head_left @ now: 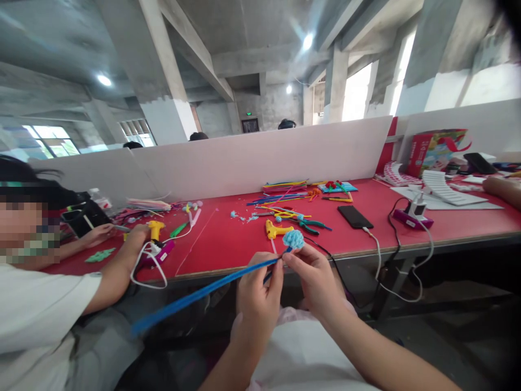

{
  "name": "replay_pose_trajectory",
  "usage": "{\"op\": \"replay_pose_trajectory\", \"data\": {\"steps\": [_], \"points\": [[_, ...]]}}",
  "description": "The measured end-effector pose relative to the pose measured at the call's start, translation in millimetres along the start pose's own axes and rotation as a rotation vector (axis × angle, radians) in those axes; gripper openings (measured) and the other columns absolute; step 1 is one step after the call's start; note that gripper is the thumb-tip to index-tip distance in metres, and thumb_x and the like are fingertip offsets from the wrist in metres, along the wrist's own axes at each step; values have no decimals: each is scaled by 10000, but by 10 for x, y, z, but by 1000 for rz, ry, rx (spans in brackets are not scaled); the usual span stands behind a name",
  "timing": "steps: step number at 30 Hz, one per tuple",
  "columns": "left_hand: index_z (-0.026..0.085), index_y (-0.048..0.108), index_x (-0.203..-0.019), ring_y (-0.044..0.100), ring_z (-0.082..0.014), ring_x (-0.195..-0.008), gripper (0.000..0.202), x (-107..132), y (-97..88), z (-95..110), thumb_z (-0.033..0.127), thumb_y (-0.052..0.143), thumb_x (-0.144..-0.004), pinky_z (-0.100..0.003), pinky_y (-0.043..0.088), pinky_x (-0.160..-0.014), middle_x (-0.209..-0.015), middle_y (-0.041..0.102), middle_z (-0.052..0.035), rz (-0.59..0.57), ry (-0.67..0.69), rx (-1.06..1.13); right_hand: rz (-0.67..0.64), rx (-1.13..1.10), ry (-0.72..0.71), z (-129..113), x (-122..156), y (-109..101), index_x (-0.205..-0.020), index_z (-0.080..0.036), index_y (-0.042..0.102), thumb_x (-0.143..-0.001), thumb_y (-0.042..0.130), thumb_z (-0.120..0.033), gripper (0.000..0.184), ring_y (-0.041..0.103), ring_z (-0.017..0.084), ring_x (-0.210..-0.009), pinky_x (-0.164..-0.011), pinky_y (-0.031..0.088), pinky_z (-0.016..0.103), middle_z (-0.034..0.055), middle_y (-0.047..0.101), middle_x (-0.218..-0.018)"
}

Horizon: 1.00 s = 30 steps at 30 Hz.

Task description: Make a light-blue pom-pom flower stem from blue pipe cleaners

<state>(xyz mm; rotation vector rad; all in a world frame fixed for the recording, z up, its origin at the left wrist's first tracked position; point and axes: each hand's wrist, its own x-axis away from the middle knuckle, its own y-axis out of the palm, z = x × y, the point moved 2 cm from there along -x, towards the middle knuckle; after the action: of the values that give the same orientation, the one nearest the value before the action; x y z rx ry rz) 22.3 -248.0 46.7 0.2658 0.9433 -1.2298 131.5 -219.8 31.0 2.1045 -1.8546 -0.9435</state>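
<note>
Just off the table's front edge, my left hand [260, 288] is closed, its thumb and fingertips pinching a blue pipe cleaner [207, 288]. The long end of the pipe cleaner slants down to the left. At its upper end sits a light blue fuzzy flower head [293, 239]. My right hand [315, 274] pinches right below this flower, fingertips meeting those of my left hand. Where exactly the right fingers grip the stem is partly hidden. Behind the flower, a yellow hot glue gun [275, 230] lies on the red table [228, 233].
Pliers [313, 223], bundled pipe cleaners [285, 187] and blue scraps lie beyond the glue gun. To the right are a phone [355, 216] on a white cable and a purple power strip [413, 218]. At left, a co-worker's arm [118, 271] rests near another yellow glue gun [156, 230].
</note>
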Motion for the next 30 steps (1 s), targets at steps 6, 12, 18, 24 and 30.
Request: {"op": "replay_pose_trajectory", "data": {"steps": [6,12,18,24,30], "points": [[179,633,-808,584,-127,-683,93,-25,-10,97,236,560,-824,-212,459,-649,-745,635,-16,-5,-221,208,-50,33,-37,-62,27,-3,-740,-193,612,-776,662,-235,75,479,105,-654,-611,399,225,-31,501,-721],[147,607,-677,508,-91,-516,193,-47,-8,45,282,582,-813,-205,417,-529,-571,567,9,-107,-597,730,-197,-2,37,-96,59,23,-779,-185,607,-823,601,-224,60,543,116,-483,-531,431,266,-31,537,-624],[126,585,-687,389,-43,-452,207,-47,51,37,290,580,-813,-164,291,-437,-545,477,31,-207,-750,908,-303,-134,124,-98,25,46,-794,-180,584,-813,585,-218,43,582,154,-418,-464,465,282,-17,609,-573],[160,581,-691,482,-83,-526,215,-23,67,-64,327,563,-825,-181,386,-520,-563,526,27,-38,-545,539,-85,-59,96,-6,-17,37,-726,-189,579,-760,662,-249,108,538,106,-485,-538,443,233,-45,581,-574],[182,631,-826,604,-135,-695,112,20,54,-132,253,545,-831,-222,475,-676,-797,650,-27,50,-182,146,19,22,38,73,-25,14,-777,-193,636,-710,705,-266,121,523,127,-648,-645,445,247,-19,613,-718]]}}
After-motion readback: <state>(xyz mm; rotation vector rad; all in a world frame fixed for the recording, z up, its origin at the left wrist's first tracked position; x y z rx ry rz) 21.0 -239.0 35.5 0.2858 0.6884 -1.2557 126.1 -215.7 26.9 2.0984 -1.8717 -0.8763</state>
